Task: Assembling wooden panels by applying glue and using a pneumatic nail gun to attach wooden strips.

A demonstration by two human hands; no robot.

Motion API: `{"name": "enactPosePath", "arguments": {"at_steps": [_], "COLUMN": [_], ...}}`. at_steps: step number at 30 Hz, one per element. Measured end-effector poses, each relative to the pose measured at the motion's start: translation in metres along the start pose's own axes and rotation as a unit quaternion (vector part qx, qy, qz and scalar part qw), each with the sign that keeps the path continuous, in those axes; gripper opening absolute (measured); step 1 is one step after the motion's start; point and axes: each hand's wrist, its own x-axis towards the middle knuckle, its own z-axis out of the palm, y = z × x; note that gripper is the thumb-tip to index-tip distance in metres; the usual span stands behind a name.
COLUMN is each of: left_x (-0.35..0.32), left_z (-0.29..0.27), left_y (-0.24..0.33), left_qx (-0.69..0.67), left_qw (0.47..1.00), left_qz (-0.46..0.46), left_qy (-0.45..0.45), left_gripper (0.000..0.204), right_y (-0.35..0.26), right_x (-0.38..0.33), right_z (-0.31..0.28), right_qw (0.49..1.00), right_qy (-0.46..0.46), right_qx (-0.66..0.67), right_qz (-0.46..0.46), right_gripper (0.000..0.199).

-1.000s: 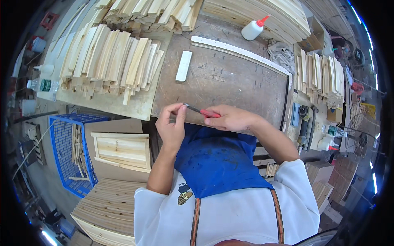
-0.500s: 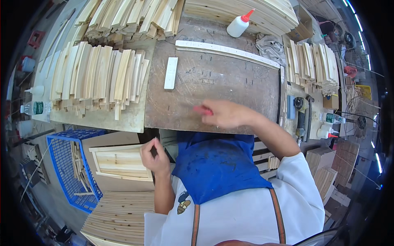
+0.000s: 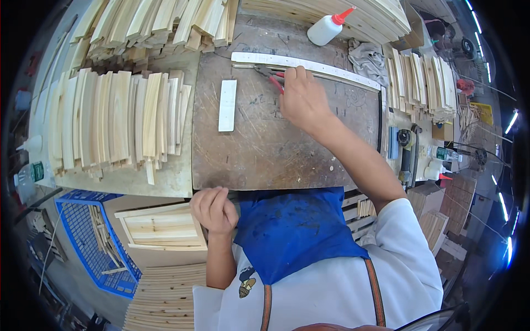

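My right hand (image 3: 305, 100) reaches to the far part of the worn brown workboard (image 3: 265, 149). Its fingers are closed on red-handled pliers (image 3: 276, 84), whose dark jaws point left beside the long white strip (image 3: 309, 64) along the board's far edge. Whether the jaws touch the strip I cannot tell. My left hand (image 3: 215, 211) is at the board's near edge, left of my blue apron. Its fingers are curled closed, and what they hold, if anything, is hidden. A short white strip (image 3: 227, 106) lies apart on the board's left side.
Wooden slats (image 3: 118, 118) lie stacked on the left, with more slats (image 3: 422, 85) at right. A white glue bottle (image 3: 324, 30) with a red nozzle and a grey cloth (image 3: 367, 60) are at the back. Below left are a blue crate (image 3: 91, 237) and a wooden frame (image 3: 163, 226).
My right hand has moved away from me with the pliers, from the board's near part to the long white strip. My left hand has turned slightly and stays near the edge.
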Motion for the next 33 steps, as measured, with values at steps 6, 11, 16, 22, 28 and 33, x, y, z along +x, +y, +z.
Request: {"name": "enactPosePath", "arguments": {"at_steps": [6,11,16,22,28,33], "left_x": [0.029,0.031,0.036,0.027,0.023,0.023], "left_z": [0.028,0.018,0.002,-0.006,-0.007,-0.013], "left_y": [-0.008,-0.010,-0.005,-0.003,-0.003,-0.001], "left_qx": [-0.027,-0.008,0.037,0.050,0.037,0.056], "left_qw": [0.999,1.000,0.998,0.997,0.997,0.996], "left_qz": [0.023,0.010,0.018,0.050,0.072,0.055], "left_qy": [0.001,0.002,-0.038,-0.027,0.012,-0.030], "left_gripper": [0.028,0.024,0.019,0.016,0.019,0.018], "right_y": [0.003,-0.001,-0.008,-0.017,-0.022,-0.026], "right_x": [-0.005,0.002,0.012,0.010,0.007,0.007], "right_z": [-0.013,-0.035,-0.055,-0.064,-0.064,-0.068], "right_qw": [0.998,0.996,0.995,0.994,0.991,0.987], "right_qy": [-0.043,-0.037,-0.062,-0.090,-0.117,-0.132], "right_qx": [-0.039,-0.045,0.014,0.001,-0.042,-0.079], "right_qz": [-0.028,-0.061,-0.078,-0.066,-0.058,-0.057], "right_gripper": [0.030,0.031,0.026,0.031,0.031,0.032]}}
